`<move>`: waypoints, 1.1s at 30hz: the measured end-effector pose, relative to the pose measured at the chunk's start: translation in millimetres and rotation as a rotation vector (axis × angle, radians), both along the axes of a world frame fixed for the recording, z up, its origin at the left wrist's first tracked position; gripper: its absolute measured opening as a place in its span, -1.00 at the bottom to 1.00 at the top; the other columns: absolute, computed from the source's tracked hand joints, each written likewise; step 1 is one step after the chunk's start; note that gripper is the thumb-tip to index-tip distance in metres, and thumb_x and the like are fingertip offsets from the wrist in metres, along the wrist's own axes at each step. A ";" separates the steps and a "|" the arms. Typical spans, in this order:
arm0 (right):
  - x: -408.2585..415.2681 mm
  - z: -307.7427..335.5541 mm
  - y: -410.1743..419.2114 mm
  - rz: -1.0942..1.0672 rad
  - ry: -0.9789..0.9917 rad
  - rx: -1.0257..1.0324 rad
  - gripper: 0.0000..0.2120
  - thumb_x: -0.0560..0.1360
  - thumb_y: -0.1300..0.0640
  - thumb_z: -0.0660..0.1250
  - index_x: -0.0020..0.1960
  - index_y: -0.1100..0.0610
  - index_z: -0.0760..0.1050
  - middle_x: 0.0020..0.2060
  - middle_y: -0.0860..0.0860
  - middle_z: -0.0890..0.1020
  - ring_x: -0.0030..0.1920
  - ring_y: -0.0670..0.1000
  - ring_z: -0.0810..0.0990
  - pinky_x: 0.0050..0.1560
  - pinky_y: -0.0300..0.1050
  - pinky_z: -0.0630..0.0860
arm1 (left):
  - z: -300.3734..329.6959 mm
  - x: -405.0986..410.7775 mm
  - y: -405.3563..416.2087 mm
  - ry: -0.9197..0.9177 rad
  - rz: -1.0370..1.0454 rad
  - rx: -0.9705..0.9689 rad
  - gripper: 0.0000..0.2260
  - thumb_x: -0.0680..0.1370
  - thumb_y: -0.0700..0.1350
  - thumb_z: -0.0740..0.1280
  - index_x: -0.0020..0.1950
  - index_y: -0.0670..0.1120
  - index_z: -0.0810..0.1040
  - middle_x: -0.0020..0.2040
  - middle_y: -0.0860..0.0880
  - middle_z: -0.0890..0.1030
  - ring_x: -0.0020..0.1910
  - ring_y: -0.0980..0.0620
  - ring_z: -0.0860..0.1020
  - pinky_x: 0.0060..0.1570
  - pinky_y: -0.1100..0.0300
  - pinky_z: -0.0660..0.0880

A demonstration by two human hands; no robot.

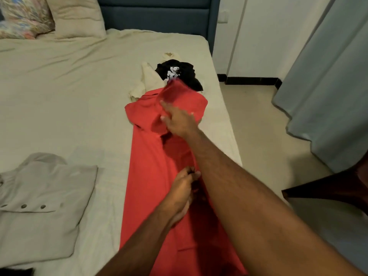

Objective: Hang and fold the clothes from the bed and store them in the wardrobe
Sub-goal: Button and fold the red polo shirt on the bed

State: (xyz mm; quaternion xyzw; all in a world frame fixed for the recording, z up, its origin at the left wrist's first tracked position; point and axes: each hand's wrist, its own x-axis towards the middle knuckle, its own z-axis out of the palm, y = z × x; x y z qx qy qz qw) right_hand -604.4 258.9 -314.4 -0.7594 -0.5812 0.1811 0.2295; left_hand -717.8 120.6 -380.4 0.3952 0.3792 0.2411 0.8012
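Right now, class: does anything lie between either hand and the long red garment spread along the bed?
Nothing visible does. The right hand is already on the long red garment at its folded-over upper part, and the left hand rests on its middle. The black printed shirt lies beyond it.

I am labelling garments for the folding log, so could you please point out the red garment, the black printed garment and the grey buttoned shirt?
red garment (147, 186): head view, flat middle of the cloth.
black printed garment (191, 76): head view, black cloth right of the print.
grey buttoned shirt (47, 196): head view, folded front panel.
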 end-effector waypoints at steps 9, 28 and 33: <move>-17.0 -23.6 -124.6 -0.091 0.105 0.274 -0.92 0.49 0.16 0.41 -0.07 0.05 0.67 -0.19 -0.05 0.72 -0.14 -0.02 0.66 0.04 0.00 0.59 | -17.0 -37.2 6.2 -0.054 0.052 -0.180 -0.76 0.69 -0.30 0.09 -0.01 -0.12 0.51 -0.18 -0.11 0.67 -0.30 0.02 0.65 -0.26 0.04 0.65; -49.4 -8.1 -335.2 -0.002 -0.143 -0.334 -0.71 0.47 0.09 0.38 0.15 -0.05 0.43 -0.04 0.05 0.51 -0.02 0.18 0.56 -0.22 -0.06 0.43 | 6.7 -33.0 -12.3 0.048 0.134 -0.231 -0.68 0.69 -0.05 0.04 -0.14 -0.07 0.49 -0.41 0.01 0.59 -0.30 0.00 0.54 -0.14 0.07 0.49; -104.2 5.0 -327.3 0.105 -0.261 -0.245 -0.57 0.46 0.28 0.30 0.30 0.08 0.34 0.08 0.18 0.54 0.04 0.29 0.56 -0.14 0.04 0.44 | 19.6 -36.7 -26.0 0.188 0.037 -0.076 -0.81 0.62 -0.05 0.35 -0.03 -0.18 0.61 -0.11 -0.17 0.68 -0.24 -0.06 0.65 -0.14 0.05 0.64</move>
